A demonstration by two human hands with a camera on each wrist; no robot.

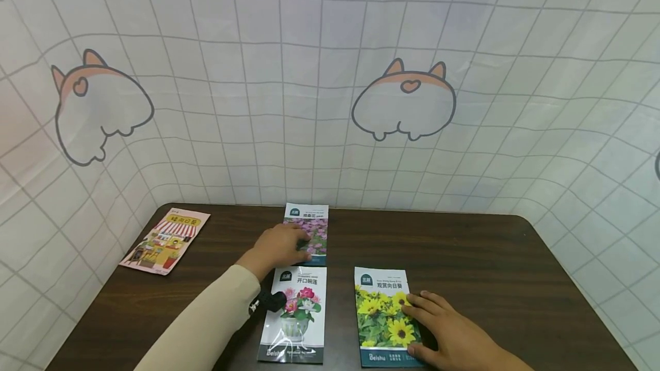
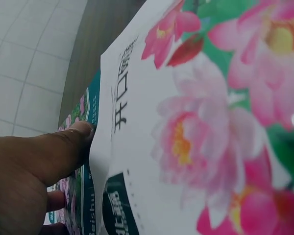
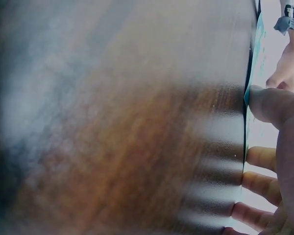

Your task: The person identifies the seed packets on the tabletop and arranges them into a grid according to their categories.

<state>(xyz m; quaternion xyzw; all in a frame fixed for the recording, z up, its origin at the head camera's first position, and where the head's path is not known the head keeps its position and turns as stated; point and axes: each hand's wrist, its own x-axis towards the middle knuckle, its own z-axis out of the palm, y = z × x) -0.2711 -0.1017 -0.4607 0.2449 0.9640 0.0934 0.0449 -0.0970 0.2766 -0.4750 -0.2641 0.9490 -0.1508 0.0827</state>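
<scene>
A packet with purple-pink flowers point(image 1: 315, 233) lies at the table's back, and my left hand point(image 1: 281, 248) rests on its left part, fingers relaxed. Directly in front of it is the white bowl-lotus packet point(image 1: 294, 325), partly under the left wrist; it fills much of the left wrist view, beside my left hand point(image 2: 34, 161). To the right lies the yellow sunflower packet point(image 1: 384, 314). My right hand point(image 1: 448, 331) touches its right edge with spread fingers and thumb. In the right wrist view, my right hand point(image 3: 284, 142) has its fingertips down at the tabletop.
A pink packet with a striped awning picture point(image 1: 165, 240) lies at the back left of the dark wooden table point(image 1: 464, 256). A white grid-patterned curtain point(image 1: 309, 102) with cartoon dog shapes stands behind and around the table.
</scene>
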